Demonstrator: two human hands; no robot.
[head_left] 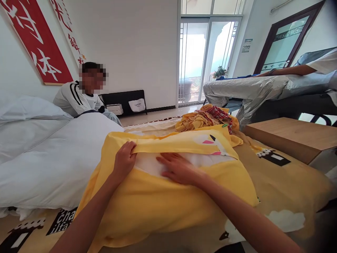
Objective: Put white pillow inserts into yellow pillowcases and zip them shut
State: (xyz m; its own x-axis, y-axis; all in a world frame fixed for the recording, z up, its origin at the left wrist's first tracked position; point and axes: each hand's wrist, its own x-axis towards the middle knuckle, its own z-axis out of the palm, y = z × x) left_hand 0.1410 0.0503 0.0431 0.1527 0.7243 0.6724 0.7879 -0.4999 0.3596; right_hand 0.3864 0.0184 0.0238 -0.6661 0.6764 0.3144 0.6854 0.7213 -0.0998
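Note:
A yellow pillowcase (168, 200) lies on the bed in front of me with a white pillow (195, 160) showing through its open end. My left hand (125, 158) pinches the upper yellow edge of that opening. My right hand (177, 169) lies flat with fingers stretched out on the white pillow inside the opening.
A white duvet (52, 158) and pillow lie on the left, with a seated person (81, 95) behind them. A crumpled yellow and red plaid cloth pile (205, 117) sits beyond the pillowcase. A wooden table (289, 137) stands at right, another person's arm (289, 72) above it.

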